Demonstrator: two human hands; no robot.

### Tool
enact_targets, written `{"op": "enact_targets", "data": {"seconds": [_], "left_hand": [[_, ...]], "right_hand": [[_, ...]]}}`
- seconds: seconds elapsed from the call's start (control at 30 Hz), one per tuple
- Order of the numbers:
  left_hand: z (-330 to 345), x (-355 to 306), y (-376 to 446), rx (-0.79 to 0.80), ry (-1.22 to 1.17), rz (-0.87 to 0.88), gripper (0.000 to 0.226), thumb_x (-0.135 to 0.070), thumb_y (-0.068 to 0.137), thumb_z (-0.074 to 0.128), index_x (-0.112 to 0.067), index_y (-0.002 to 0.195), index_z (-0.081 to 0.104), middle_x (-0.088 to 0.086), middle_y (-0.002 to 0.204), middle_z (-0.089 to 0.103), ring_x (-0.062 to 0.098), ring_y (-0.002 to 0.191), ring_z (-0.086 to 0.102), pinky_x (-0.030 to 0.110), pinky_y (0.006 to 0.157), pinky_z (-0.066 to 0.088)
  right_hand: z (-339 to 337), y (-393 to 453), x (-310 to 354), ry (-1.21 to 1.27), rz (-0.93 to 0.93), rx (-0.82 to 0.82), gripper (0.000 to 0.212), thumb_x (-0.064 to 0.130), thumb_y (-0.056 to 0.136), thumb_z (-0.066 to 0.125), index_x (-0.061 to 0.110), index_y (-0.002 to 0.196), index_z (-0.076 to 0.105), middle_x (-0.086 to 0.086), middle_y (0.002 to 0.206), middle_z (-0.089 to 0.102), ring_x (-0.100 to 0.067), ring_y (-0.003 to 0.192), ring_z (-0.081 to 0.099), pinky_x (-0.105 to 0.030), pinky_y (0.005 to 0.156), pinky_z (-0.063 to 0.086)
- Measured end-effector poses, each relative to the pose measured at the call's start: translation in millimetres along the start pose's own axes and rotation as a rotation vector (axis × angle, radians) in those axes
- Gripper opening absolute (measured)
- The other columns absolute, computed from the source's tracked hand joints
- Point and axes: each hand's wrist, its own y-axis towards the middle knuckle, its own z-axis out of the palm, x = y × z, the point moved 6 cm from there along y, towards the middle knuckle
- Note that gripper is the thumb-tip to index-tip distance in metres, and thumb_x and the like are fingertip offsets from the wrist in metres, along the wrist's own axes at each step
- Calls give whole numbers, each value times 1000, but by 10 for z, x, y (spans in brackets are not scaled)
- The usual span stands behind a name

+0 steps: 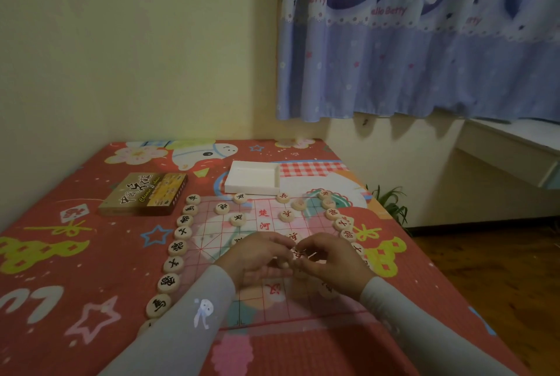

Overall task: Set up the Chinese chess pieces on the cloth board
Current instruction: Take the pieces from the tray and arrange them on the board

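Observation:
The cloth board [266, 221], pale with red grid lines, lies on a red patterned cover. Round wooden pieces with black characters line its left edge [178, 248]. Pieces with red characters line its right edge [342, 224]. Several more stand in the board's middle [286, 215]. My left hand [257, 257] and my right hand [330, 257] meet over the board's centre. Between their fingertips is a red-character piece [298, 253], which my right hand pinches. My left hand's fingers are curled beside it; whether they hold a piece is hidden.
A brown chess box [145, 193] lies left of the board's far end. An open white tray [253, 177] sits behind the board. The cover's right edge drops to a wooden floor with a green plant [391, 203]. A curtain hangs at the back right.

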Motion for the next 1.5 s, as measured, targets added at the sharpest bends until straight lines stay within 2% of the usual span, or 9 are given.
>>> {"op": "enact_targets", "data": {"seconds": [0.2, 0.33, 0.5, 0.63, 0.73, 0.93, 1.07, 1.23, 1.5], "left_hand": [[23, -40, -13, -63, -159, 13, 14, -5, 88, 61, 4, 99, 65, 19, 94, 63, 28, 74, 65, 36, 60, 59], [-114, -35, -36, -148, -252, 26, 13, -7, 89, 59, 4, 95, 62, 22, 101, 63, 35, 78, 61, 36, 54, 58], [-101, 22, -110, -170, -235, 56, 9, 1, 89, 57, 3, 97, 62, 18, 97, 58, 30, 79, 60, 38, 62, 61], [-70, 58, -176, -151, -164, 88, 29, 19, 83, 49, 2, 102, 63, 19, 99, 56, 26, 86, 57, 32, 60, 60], [-82, 67, -234, -149, -110, 87, 38, 23, 80, 50, 3, 109, 62, 19, 98, 56, 26, 86, 58, 28, 60, 58], [-235, 26, -340, -190, -56, 111, 30, 18, 82, 56, 5, 109, 62, 23, 96, 59, 31, 87, 63, 24, 57, 58], [-419, -4, -442, -214, 267, 237, 9, -2, 84, 65, -1, 92, 61, 17, 93, 62, 24, 78, 63, 31, 73, 57], [-586, 55, -705, -398, 959, 386, 24, -32, 79, 72, -21, 101, 69, -8, 100, 66, 6, 76, 60, 22, 64, 45], [-427, 328, -1019, -333, 1233, 451, 17, -29, 83, 65, -24, 98, 59, -12, 84, 55, 8, 78, 52, 14, 58, 33]], "right_hand": [[-217, -168, 20, 91, -7, -146, 18, 13, 76, 77, 20, 90, 68, 8, 87, 68, -4, 81, 64, -19, 75, 54], [-244, -392, -59, 17, -29, -138, 26, 13, 75, 76, 34, 84, 64, 10, 88, 66, -5, 84, 63, -20, 73, 54], [-128, -611, -82, -115, -43, -86, 14, 23, 75, 68, 30, 87, 67, 13, 91, 67, 1, 82, 58, -12, 71, 46], [53, -702, -18, -245, -109, 4, 16, 39, 78, 65, 28, 89, 66, 16, 91, 62, 5, 81, 52, -6, 71, 38], [178, -747, -16, -354, -121, 58, 27, 54, 84, 54, 29, 89, 63, 16, 90, 60, 1, 82, 53, -14, 73, 46], [169, -745, 37, -375, -117, 82, 31, 56, 85, 50, 28, 88, 64, 13, 91, 60, -2, 80, 55, -18, 72, 48], [117, -669, 52, -335, -78, 42, 38, 58, 77, 45, 28, 89, 65, 15, 94, 57, -3, 83, 54, -21, 75, 46], [51, -475, 167, -318, -71, -28, 20, 46, 86, 58, 28, 88, 66, 16, 87, 56, -1, 76, 54, -18, 69, 44], [12, -272, 260, -295, -41, -42, 17, 43, 88, 58, 29, 91, 66, 10, 94, 61, -1, 79, 56, -24, 74, 49]]}}
